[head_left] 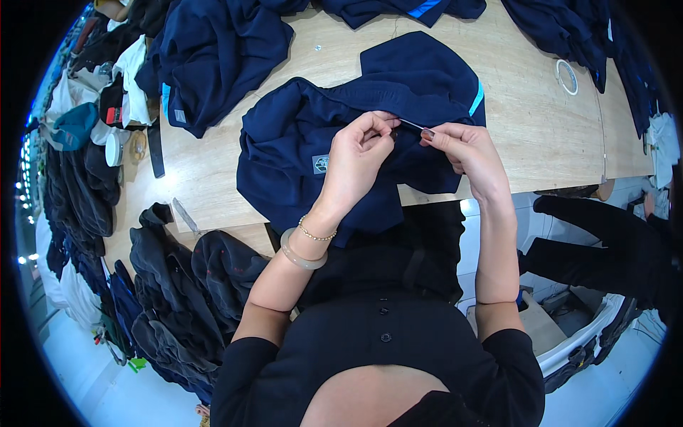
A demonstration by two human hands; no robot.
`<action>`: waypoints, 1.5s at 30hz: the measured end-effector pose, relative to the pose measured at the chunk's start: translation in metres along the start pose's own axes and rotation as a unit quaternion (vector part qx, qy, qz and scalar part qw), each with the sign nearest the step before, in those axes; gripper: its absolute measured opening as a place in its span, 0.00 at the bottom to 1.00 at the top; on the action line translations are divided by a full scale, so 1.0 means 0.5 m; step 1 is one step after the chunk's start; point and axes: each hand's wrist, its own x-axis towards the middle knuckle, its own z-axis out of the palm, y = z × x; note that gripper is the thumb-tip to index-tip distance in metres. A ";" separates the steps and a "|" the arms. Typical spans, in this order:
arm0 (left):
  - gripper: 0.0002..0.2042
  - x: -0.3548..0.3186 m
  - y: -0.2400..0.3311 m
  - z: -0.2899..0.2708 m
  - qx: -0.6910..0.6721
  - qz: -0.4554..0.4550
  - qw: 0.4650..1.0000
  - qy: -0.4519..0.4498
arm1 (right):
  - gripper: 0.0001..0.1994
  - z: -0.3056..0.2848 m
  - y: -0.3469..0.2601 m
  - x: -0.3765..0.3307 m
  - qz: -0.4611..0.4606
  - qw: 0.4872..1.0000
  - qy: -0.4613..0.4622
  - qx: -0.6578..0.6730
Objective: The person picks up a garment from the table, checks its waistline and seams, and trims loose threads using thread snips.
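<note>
More navy garments (213,57) heap at the far left of the wooden table (526,121); a tape ring (567,76) lies far right; the left hand (356,164) pinches the navy garment (320,149) spread at the near edge; the right hand (466,149) clamps a thin metal tool (411,126), its tip too small to make out.

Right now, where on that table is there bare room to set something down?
Bare wood lies right of the navy garment, toward the tape ring, and left of it below the second navy garment. The table's far edge and left end are crowded.
</note>
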 end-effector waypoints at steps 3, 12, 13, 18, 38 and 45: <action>0.04 -0.002 0.001 0.000 0.016 -0.004 1.000 0.005 | 0.09 0.000 -0.002 0.009 -0.005 0.999 -0.028 -0.017; 0.03 0.002 -0.004 0.002 0.028 0.021 0.999 0.004 | 0.09 0.022 0.012 0.020 -0.056 0.998 -0.002 0.000; 0.03 0.002 -0.002 0.003 0.030 0.024 0.999 0.004 | 0.10 0.022 0.013 0.020 -0.056 0.998 -0.003 0.010; 0.03 0.008 0.002 0.005 0.034 0.030 0.999 0.006 | 0.10 0.026 0.010 0.015 -0.049 0.998 0.001 0.029; 0.04 0.007 -0.001 0.002 0.056 0.023 0.998 0.003 | 0.11 0.027 0.022 0.018 -0.058 0.998 0.029 0.005; 0.02 0.010 -0.013 -0.010 0.091 0.016 0.995 0.026 | 0.11 -0.012 0.019 -0.003 -0.015 1.000 0.017 0.009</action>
